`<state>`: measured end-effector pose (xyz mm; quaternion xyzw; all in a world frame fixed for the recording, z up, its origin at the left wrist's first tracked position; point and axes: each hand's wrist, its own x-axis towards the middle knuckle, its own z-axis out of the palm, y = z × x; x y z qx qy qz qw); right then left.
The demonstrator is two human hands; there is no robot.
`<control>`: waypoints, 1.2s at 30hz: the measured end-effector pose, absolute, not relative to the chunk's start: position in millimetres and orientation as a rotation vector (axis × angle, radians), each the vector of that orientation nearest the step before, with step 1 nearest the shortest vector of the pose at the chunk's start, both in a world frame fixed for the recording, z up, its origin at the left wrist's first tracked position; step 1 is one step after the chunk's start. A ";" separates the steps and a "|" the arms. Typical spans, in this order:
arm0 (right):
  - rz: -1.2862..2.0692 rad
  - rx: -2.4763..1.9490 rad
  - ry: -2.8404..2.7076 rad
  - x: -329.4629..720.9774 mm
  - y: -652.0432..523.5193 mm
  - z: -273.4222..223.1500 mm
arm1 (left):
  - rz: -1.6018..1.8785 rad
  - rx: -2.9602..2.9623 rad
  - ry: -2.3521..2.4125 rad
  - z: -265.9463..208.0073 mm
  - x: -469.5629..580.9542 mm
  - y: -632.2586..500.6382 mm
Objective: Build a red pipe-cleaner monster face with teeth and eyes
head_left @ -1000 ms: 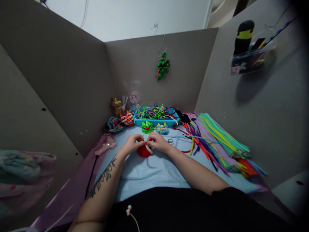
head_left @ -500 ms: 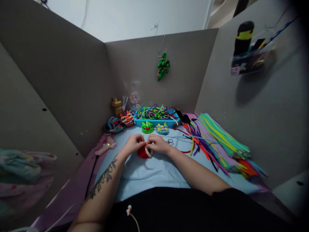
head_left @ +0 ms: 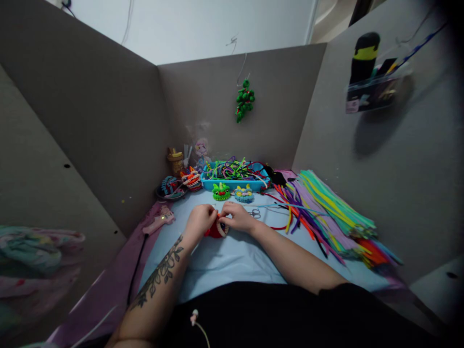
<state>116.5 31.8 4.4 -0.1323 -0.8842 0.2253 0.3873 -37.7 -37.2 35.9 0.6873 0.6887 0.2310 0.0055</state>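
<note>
A small red pipe-cleaner craft piece (head_left: pixel 216 230) with a cream ridged edge is held just above the pale blue table cover (head_left: pixel 232 263). My left hand (head_left: pixel 201 220) is closed at its upper left side, fingertips pinched together. My right hand (head_left: pixel 235 216) pinches its top from the right, and a bit of orange shows between the two hands. Fingers hide much of the upper part. Beyond the hands sit a green pipe-cleaner animal head (head_left: pixel 221 192) and a blue and yellow one (head_left: pixel 244 194). Scissors (head_left: pixel 255 213) lie right of my right hand.
A blue tray (head_left: pixel 235 184) of loose pipe cleaners stands at the back. Bundles of coloured pipe cleaners (head_left: pixel 326 208) spread along the right. To the left are a pink glue gun (head_left: pixel 159 220) and a dark bowl (head_left: pixel 171 195). Grey panels (head_left: pixel 235 130) enclose the table.
My left hand has turned, its back rolling upward and its wrist shifting slightly right. The red piece has tilted a little between the hands, and orange now shows at its top.
</note>
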 end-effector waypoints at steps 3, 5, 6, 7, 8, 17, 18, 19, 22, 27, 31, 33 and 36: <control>0.565 -0.340 -2.250 115.5 29.7 5.4 | 0.715 2.162 2.173 34.1 -35.8 -35.7; 0.566 -0.343 -2.253 114.4 29.0 5.0 | 0.740 2.154 2.170 32.6 -35.0 -34.7; 0.569 -0.345 -2.252 113.9 28.9 4.6 | 0.761 2.143 2.157 32.0 -35.0 -34.3; 0.573 -0.347 -2.251 113.6 29.0 4.1 | 0.786 2.132 2.137 31.3 -35.3 -34.1; 0.578 -0.352 -2.246 113.4 29.2 3.6 | 0.814 2.123 2.108 30.6 -36.0 -34.2; 0.634 -0.375 -2.218 113.0 29.8 2.3 | 1.060 2.110 1.839 19.3 -46.9 -52.1; 0.650 -0.389 -2.213 112.2 29.1 2.3 | 1.043 2.144 1.830 18.3 -46.3 -53.9; 0.670 -0.413 -2.205 111.3 28.2 2.3 | 1.029 2.171 1.819 17.5 -45.5 -55.0; 0.752 -0.521 -2.164 109.2 24.5 2.6 | 1.020 2.186 1.787 16.2 -43.0 -55.3; 0.847 -0.510 -2.136 110.8 17.2 5.3 | 0.983 2.177 1.798 17.2 -42.9 -52.7; 0.822 -0.399 -2.141 114.1 16.0 8.5 | 0.969 2.180 1.826 18.6 -43.2 -52.3; 0.855 -0.371 -2.116 115.2 18.8 9.1 | 0.965 2.175 1.833 18.2 -42.9 -52.7; 0.957 -0.438 -2.001 115.4 26.9 7.6 | 0.992 2.083 1.834 16.8 -43.2 -54.0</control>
